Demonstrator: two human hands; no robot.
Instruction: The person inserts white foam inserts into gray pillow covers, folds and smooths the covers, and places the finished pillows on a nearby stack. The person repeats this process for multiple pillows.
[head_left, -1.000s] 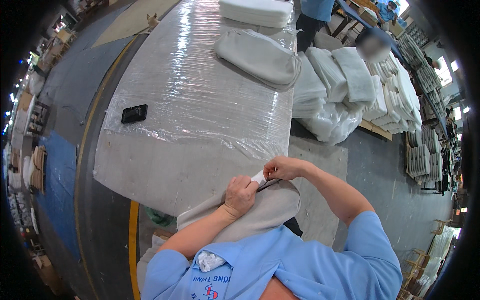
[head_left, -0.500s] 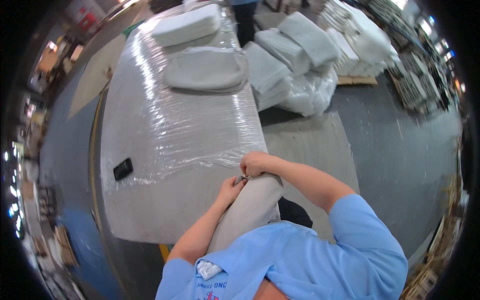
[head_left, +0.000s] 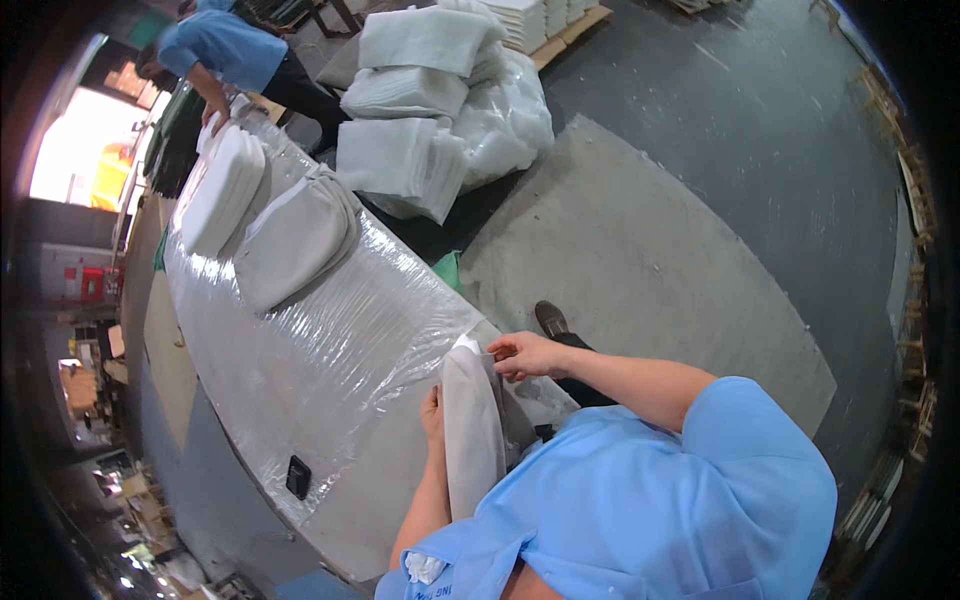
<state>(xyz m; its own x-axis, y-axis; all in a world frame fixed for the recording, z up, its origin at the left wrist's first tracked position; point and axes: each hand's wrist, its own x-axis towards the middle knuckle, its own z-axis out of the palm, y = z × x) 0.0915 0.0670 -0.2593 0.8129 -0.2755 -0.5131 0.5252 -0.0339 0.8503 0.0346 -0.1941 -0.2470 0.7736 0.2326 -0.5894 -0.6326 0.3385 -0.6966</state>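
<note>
A light grey cushion cover [head_left: 473,430] stands on end against my body at the table's near right edge, with a bit of white padding [head_left: 466,345] showing at its top. My right hand [head_left: 525,356] pinches the cover's upper right edge between thumb and fingers. Along the opposite side, my left hand [head_left: 433,415] grips the cover's left edge, its fingertips partly hidden. Farther up the table lie a stack of grey cushion covers [head_left: 300,240] and a pile of white pads [head_left: 222,195].
Clear plastic film covers the table [head_left: 370,505]. A black phone [head_left: 298,477] lies near its left edge. Bundles of white padding [head_left: 400,150] stand beyond the right side. A co-worker in blue [head_left: 235,50] bends over the table's far end. Grey sheeting [head_left: 640,260] covers floor on the right.
My view has swung to the right. The cover now stands more upright, its white padding shows at the top, and my hands have moved apart to its two sides.
</note>
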